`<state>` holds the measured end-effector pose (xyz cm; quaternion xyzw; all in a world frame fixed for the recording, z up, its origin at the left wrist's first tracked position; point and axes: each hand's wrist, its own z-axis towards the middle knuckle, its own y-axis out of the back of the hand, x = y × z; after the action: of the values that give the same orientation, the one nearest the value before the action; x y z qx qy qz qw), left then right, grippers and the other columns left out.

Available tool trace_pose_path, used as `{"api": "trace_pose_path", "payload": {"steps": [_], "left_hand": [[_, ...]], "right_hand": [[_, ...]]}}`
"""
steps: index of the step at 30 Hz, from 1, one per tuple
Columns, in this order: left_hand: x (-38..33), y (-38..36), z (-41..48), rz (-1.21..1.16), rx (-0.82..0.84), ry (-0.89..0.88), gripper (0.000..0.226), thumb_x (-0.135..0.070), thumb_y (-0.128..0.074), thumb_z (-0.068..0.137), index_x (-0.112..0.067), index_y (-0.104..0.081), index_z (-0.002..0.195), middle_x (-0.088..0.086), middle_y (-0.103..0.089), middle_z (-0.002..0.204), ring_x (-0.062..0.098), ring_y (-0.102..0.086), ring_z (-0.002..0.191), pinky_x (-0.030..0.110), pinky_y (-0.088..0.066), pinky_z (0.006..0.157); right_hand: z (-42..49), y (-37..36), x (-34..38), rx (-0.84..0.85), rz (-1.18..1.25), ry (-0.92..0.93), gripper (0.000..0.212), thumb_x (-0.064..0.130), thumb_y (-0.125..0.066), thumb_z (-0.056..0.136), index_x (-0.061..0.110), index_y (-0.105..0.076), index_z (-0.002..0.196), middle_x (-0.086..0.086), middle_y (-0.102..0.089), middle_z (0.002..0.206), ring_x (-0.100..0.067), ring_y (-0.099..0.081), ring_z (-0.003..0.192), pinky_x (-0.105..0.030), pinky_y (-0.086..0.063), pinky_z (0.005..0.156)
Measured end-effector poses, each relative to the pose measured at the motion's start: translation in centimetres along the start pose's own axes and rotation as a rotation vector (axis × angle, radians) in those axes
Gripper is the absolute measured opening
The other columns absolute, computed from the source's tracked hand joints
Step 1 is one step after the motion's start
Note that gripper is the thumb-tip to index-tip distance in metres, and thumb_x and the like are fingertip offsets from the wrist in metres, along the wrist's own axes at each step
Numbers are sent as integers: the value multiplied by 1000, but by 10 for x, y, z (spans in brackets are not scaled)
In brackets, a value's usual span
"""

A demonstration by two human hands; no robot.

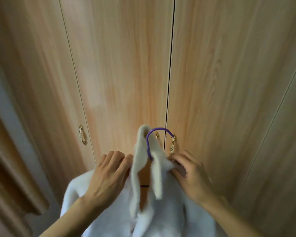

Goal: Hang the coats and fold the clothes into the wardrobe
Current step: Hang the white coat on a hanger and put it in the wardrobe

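Observation:
A white fluffy coat [109, 216] hangs low in the middle on a hanger whose purple hook [158, 130] loops over a gold door handle [172, 146] of the wardrobe. My left hand [109, 173] grips the coat's left collar with curled fingers. My right hand [190, 173] pinches the right side of the collar near the handle. The collar flaps [143, 168] stand up between both hands. The hanger's body is hidden under the fabric.
Shut light wooden wardrobe doors [123, 74] fill the view, with another gold handle [82, 135] on the left door. A brown curtain [9, 168] hangs at the left edge.

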<state>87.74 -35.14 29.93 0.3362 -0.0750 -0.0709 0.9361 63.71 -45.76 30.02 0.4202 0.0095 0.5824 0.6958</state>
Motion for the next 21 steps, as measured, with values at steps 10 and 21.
{"api": "trace_pose_path", "payload": {"steps": [10,21], "left_hand": [[85,-42,-26,-232,-20,95,30,-19,-49,84,-13,-52,113,3,-49,90,24,-45,76,29,-34,64],[116,-81,-21,-346,-102,32,31,-33,-31,103,-10,-51,110,3,-46,98,26,-47,78,34,-38,64]], "right_hand": [[45,-43,-4,204,-49,-40,42,36,-81,77,19,-67,112,6,-56,108,-9,-59,100,-31,-49,89],[84,-66,-71,120,-434,-396,53,33,-61,93,19,-46,142,-3,-42,133,-21,-44,126,-35,-35,108]]}}
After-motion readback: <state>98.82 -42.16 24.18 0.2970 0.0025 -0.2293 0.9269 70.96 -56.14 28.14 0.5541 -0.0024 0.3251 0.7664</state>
